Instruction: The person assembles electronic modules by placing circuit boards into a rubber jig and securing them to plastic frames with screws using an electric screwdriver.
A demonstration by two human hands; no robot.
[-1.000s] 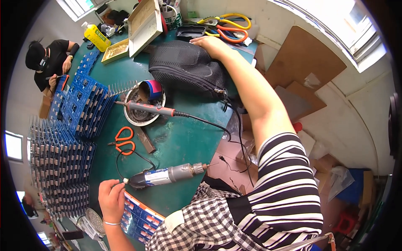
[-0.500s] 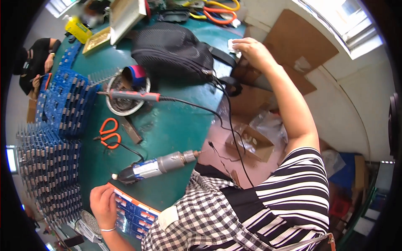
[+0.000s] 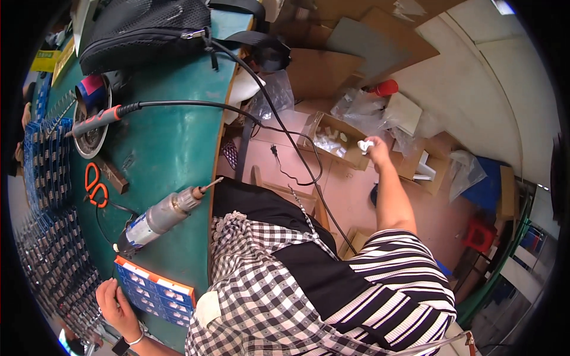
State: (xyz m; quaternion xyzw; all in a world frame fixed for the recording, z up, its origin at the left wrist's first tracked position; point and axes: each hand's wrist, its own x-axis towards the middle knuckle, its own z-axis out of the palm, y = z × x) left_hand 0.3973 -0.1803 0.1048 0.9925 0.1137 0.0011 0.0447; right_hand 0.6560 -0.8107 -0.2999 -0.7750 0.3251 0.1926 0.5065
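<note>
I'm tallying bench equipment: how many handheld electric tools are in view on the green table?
2: an electric drill near the blue board, and a soldering iron lying across the round dish. Others may be hidden behind the black bag.

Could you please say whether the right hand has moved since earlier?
Yes, the right hand has moved rightward from the bag, beyond the table.

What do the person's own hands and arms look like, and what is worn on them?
The left hand and right hand are ungloved. The left arm has a thin, pale bracelet; no sleeve shows there. The right arm has a short sleeve with black and white stripes.
</note>
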